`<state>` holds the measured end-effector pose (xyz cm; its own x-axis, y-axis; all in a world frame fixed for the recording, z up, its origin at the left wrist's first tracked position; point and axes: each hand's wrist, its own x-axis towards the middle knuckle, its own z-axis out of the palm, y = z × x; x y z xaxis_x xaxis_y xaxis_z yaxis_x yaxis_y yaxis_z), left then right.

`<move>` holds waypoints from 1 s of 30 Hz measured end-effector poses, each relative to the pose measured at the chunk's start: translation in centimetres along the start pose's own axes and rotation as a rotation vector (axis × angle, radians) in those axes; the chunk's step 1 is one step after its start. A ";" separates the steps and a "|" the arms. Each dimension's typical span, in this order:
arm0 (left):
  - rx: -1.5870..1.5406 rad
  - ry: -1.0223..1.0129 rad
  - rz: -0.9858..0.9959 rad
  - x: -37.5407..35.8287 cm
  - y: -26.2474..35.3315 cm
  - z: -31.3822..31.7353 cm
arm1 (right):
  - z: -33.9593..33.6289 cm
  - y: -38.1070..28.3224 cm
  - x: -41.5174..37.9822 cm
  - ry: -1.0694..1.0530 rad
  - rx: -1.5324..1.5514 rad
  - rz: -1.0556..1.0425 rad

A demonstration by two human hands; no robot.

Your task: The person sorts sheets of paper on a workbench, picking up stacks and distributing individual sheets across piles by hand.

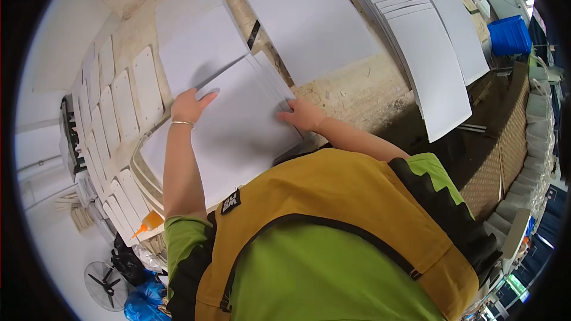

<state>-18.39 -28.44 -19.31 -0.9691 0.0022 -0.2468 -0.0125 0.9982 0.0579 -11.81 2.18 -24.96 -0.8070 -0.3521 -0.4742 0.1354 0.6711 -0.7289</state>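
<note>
- White sheets (238, 125) lie stacked on the worktable (351, 92) right before me, between both hands.
- Judging it best to press flat and square the stack edges evenly, so nothing skews.
- Left hand (190, 106) lies open, palm down on the stack's top-left edge, thumb spread, gripping nothing.
- Right hand (303, 114) has its fingers curled at the fanned right edge; can't tell if it's pinching a sheet.
- Both forearms reach straight forward from my apron (333, 202).

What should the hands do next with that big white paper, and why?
Probably slide the top white sheet off the pile. The left hand presses flat on its far edge and the right hand pinches the fanned edges, so one sheet looks ready to come away.
</note>
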 end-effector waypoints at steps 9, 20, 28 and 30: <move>0.025 -0.052 -0.001 0.3 1.5 0.9 | 0.3 0.6 -0.4 -0.028 -0.164 0.052; 0.087 -0.010 -0.030 -0.1 1.0 0.8 | -1.3 -1.2 -2.3 0.012 -0.300 0.092; 0.100 -0.056 -0.051 -0.3 1.6 0.6 | -1.2 -1.0 -2.5 -0.018 -0.288 0.099; 0.102 -0.109 -0.097 -0.4 2.0 0.3 | -1.3 -1.1 -2.9 0.042 -0.275 0.103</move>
<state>-18.01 -26.45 -19.36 -0.9322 -0.0933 -0.3498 -0.0739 0.9949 -0.0686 -10.41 3.29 -22.11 -0.8207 -0.2498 -0.5138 0.0616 0.8554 -0.5143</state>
